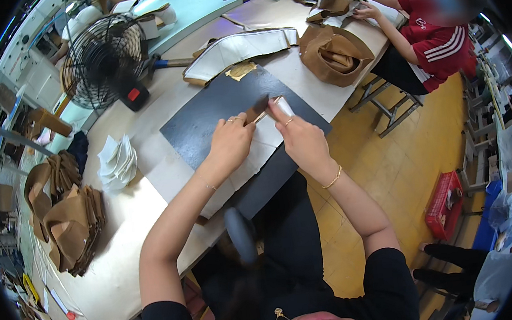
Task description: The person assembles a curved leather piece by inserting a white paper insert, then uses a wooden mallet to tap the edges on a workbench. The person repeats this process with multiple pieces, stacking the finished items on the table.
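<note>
My right hand (304, 143) pinches the upper end of a white-backed brown material piece (264, 147), whose edge is turned over at the fingertips. The rest of the piece slopes down along the table's near edge. My left hand (230, 143) is closed beside it, its fingers around a brown thing with a dark blunt end (258, 105); its kind cannot be made out. That dark end almost meets my right fingertips. Under both hands lies a dark grey board (195, 125), with a yellowish patch (241, 70) at its far corner.
A similar white-lined piece (246, 44) and a coiled brown bundle (335, 52) lie beyond the board. Left are a black fan (104, 63), white stacked pieces (117, 163) and brown stacks (70, 228). A co-worker in red (441, 46) sits far right. A red crate (444, 204) stands on the floor.
</note>
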A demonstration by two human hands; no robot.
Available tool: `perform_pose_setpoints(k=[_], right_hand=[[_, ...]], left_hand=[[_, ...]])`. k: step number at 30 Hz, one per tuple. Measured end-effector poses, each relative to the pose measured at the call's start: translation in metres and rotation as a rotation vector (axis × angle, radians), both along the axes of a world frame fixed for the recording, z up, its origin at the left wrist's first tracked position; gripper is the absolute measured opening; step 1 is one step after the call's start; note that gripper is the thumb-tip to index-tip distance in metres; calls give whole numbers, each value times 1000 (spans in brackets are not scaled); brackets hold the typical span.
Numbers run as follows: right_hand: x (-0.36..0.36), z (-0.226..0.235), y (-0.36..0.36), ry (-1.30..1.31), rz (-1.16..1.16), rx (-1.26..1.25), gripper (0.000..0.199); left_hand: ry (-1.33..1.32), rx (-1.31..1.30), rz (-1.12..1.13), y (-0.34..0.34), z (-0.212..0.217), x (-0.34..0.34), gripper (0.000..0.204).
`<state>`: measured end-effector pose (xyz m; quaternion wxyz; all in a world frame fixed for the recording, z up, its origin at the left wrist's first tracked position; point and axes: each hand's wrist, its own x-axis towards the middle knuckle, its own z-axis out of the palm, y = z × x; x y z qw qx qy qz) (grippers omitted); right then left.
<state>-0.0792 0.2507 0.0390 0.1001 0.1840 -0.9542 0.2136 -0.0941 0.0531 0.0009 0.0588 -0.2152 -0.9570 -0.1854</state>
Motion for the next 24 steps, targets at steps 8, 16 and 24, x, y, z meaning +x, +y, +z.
perform_pose_setpoints(k=[8, 16, 24], right_hand=[[-10, 12, -3, -39, 60, 77, 47], [-4, -2, -5, -82, 69, 98, 49], [1, -14, -3, -127, 63, 153, 51]], left_hand=[[-16, 91, -13, -16, -2, 0, 18], [93, -73, 28, -11, -8, 6, 17], [-347, 446, 140, -25, -4, 3, 22]])
